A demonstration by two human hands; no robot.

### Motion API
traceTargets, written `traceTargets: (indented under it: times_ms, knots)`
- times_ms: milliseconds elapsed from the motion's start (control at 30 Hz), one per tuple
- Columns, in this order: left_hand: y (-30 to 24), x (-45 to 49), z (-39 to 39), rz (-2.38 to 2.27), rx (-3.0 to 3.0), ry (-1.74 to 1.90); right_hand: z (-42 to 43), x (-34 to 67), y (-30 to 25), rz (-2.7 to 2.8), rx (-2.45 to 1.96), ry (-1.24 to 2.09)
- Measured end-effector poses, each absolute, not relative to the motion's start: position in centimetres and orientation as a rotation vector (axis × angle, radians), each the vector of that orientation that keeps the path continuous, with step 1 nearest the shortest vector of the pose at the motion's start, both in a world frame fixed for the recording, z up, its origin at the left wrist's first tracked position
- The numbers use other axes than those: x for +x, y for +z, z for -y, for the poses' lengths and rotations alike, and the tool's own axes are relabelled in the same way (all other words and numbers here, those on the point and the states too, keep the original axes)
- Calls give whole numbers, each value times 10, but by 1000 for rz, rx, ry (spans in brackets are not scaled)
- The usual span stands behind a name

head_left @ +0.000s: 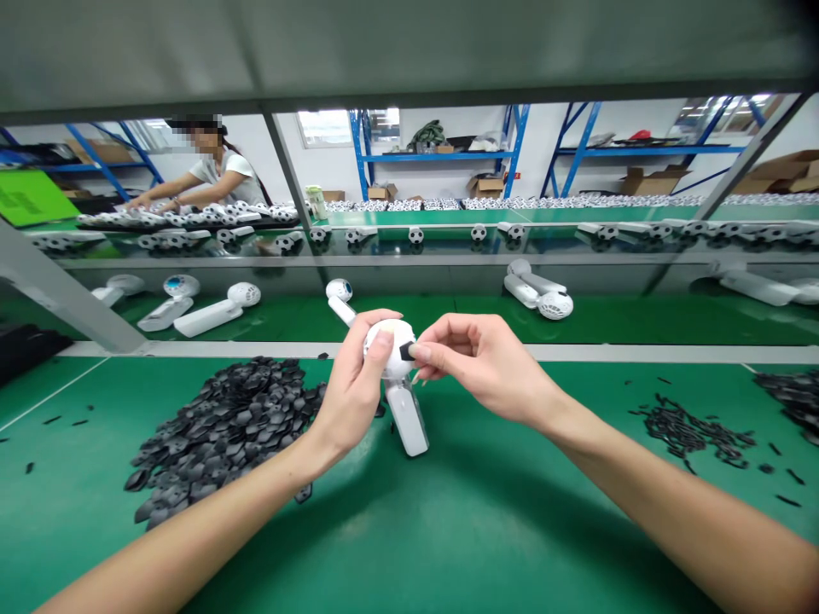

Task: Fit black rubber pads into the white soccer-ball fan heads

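Observation:
My left hand (351,388) is closed around the round head of a white handheld fan (408,419), whose handle points down toward me. A small black plastic piece (405,350) lies against the right side of the head. My right hand (490,362) pinches that piece between thumb and forefinger, the other fingers curled. How firmly the piece sits on the head cannot be made out. Left of the fan, close to my left wrist, is a large heap of black plastic pieces (236,426).
Thin black strips (688,431) lie scattered at right, with another dark pile (793,396) beyond. White fans (221,315) rest on the green belt (448,320) behind a pale rail. Farther back stand rows of football-patterned fans (415,234), and a person (223,175) reaches over some at left.

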State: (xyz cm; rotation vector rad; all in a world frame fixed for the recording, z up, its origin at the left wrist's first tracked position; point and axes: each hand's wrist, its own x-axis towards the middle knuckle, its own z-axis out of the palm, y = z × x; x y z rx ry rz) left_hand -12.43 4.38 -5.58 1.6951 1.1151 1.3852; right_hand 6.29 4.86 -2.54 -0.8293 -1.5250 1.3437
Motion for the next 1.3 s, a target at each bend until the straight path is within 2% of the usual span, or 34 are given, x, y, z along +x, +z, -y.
traceTargets:
  times_ms: [167,467,667,900,1300]
  knots:
    - [-55,-124,-44,-1182,1768,1416,-49,64,-25,1530,-827,1432]
    - [-50,-121,-45,-1216,1768,1490,-50,70,-22,1722,-806,1395]
    - [-49,-122,-46,-1107,1713,1440,-54,75,-21,1743,-825,1119]
    - [-51,-120,-38,-856,1850,1451,-51,67,-32,1939,-585,1517]
    - [-59,-117,-40,-658,1804,1467,-53,70,-35,1914,-588,1470]
